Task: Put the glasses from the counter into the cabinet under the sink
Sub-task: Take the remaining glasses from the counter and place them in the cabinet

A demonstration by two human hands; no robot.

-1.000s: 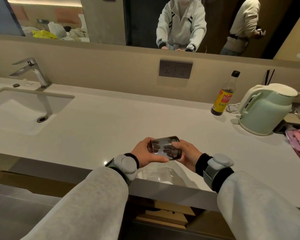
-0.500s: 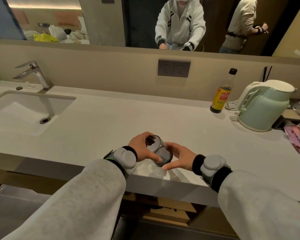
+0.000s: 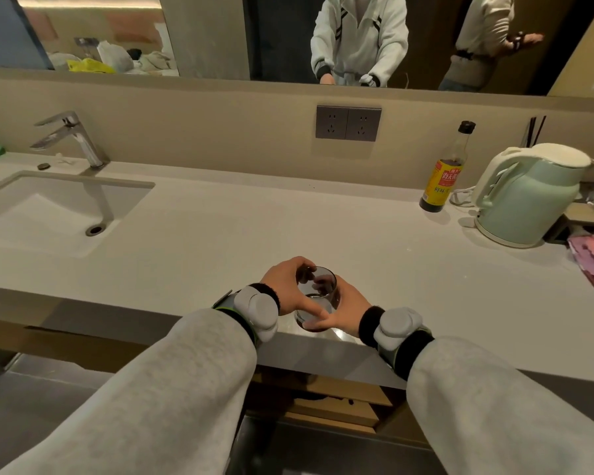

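A clear, smooth, round glass (image 3: 318, 296) stands nearly upright, mouth up and tilted slightly away, at the front edge of the pale matte counter (image 3: 220, 234), grasped by the left hand (image 3: 288, 286) around its side and the right hand (image 3: 343, 306) near its base.

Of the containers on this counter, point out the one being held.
The clear glass at the counter's front edge, gripped by both hands; the sauce bottle and green kettle stand untouched by the wall.
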